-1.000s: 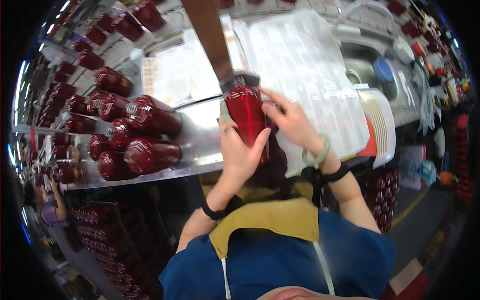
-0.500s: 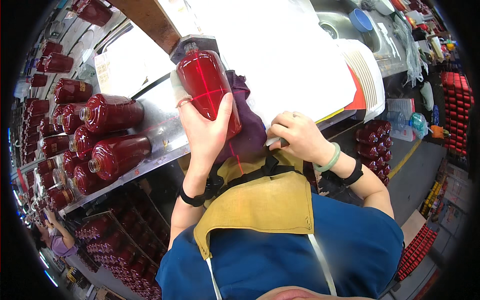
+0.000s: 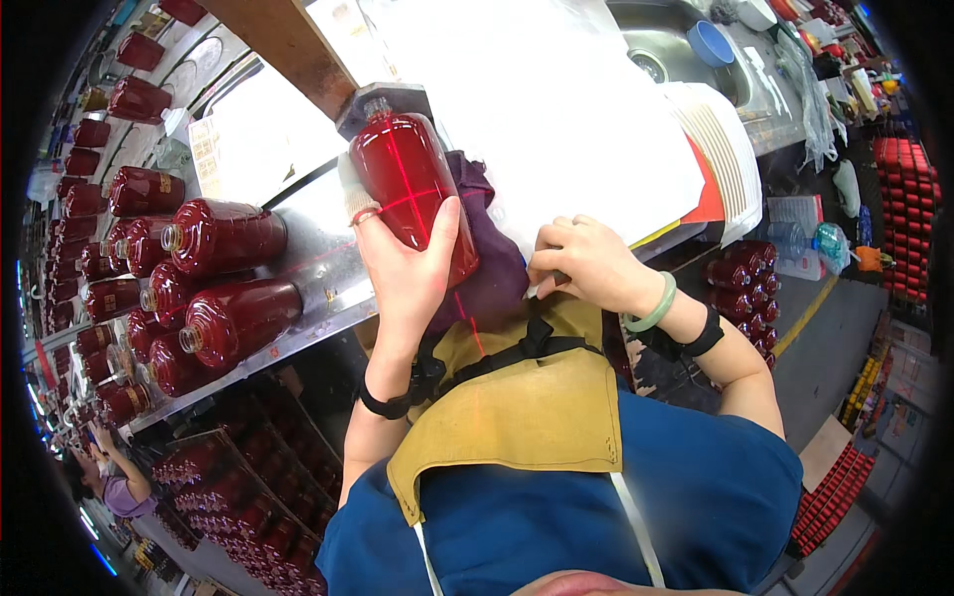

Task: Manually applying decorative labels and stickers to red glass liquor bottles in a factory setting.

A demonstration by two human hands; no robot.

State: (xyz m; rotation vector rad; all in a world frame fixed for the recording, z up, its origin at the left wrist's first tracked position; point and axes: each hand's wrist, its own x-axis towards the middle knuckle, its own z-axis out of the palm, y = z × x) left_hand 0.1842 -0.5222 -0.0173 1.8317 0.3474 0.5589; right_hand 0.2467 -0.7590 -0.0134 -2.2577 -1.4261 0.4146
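Observation:
My left hand (image 3: 402, 273) is wrapped round a dark red glass bottle (image 3: 409, 164), with a pale cover on one finger. The bottle lies slanted, its clear neck pointing away from me against a grey angular block (image 3: 417, 97). Red light lines cross on its side. Beneath and beside it a purple cloth (image 3: 497, 253) is bunched. At the cloth's right edge, my right hand (image 3: 586, 260) is pinched closed on a small white piece (image 3: 533, 292), mostly hidden by the fingers. A green bangle (image 3: 656, 306) circles my right wrist.
Several filled red bottles (image 3: 234, 236) lie and stand along the left bench. A brown beam (image 3: 283, 50) reaches in from above. White sheets (image 3: 586, 149) cover the table's middle, and a sink with a blue bowl (image 3: 711, 43) is at far right. Another person (image 3: 124, 487) works at lower left.
My right hand has lifted slightly and its fingers have curled, so less of the small white piece shows. My left hand still holds the bottle, which has hardly moved.

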